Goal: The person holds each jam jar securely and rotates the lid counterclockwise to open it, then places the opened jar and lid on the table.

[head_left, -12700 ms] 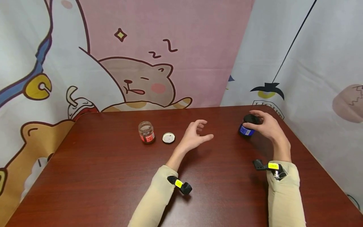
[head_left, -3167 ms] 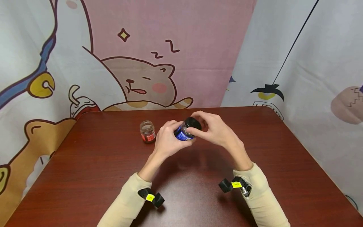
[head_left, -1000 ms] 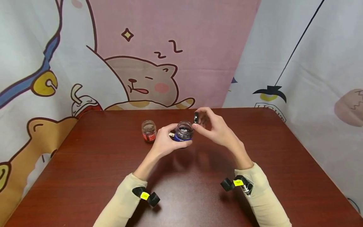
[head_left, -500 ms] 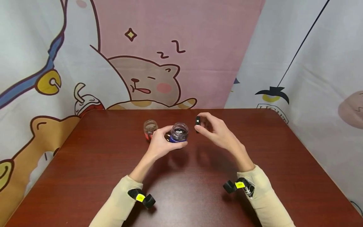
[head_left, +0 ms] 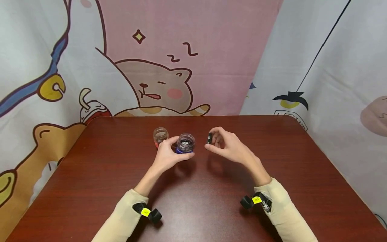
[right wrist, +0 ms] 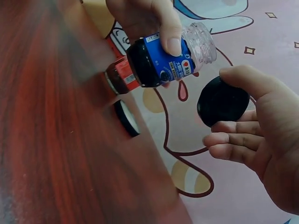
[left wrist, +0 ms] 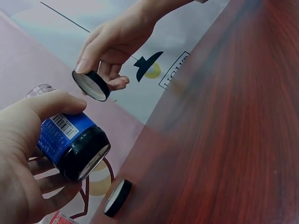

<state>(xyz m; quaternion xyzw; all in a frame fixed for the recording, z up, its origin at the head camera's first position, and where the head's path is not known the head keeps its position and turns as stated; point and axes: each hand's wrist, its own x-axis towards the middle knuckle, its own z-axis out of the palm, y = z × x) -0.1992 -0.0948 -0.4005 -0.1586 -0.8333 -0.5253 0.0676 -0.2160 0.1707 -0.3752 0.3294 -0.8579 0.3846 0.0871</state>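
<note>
Since a second ago you've lowered both hands toward the table and pulled the black lid clear to the right. Your left hand wraps the blue-label ink jar, held above the tabletop beside the red-label jar; right hand pinches the lid on edge. Jar's long axis runs near upright, open mouth up, tipped slightly. Risk: it's uncapped, so more tilt likely spills ink; a loose pinch drops the lid
</note>
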